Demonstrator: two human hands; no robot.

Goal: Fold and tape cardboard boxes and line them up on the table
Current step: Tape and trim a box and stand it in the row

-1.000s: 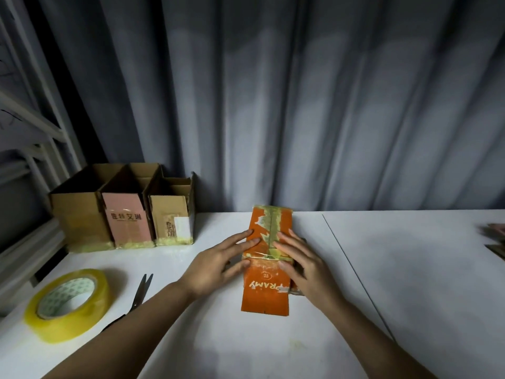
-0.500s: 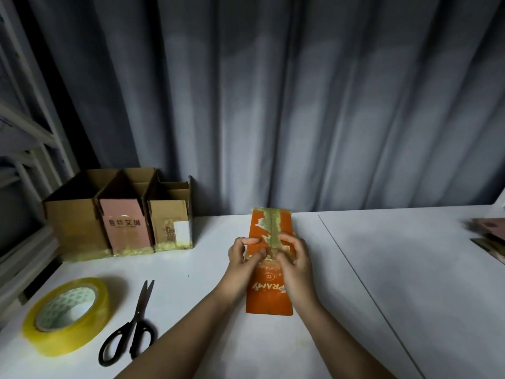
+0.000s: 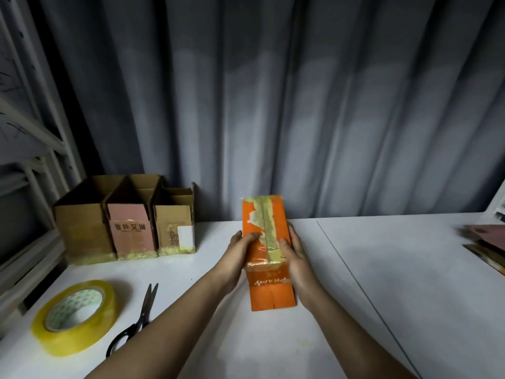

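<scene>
At the lower left of the frame a roll of yellow tape (image 3: 75, 315) lies on the white table (image 3: 382, 283), with black scissors (image 3: 135, 321) just beside it. In the centre the left hand (image 3: 236, 257) and right hand (image 3: 296, 255) clasp an orange box (image 3: 269, 269) from either side — thumbs over its taped top face. Further back, at mid left, three open cardboard boxes (image 3: 125, 220) stand in a row, touching — against the grey curtain (image 3: 273, 105)
</scene>
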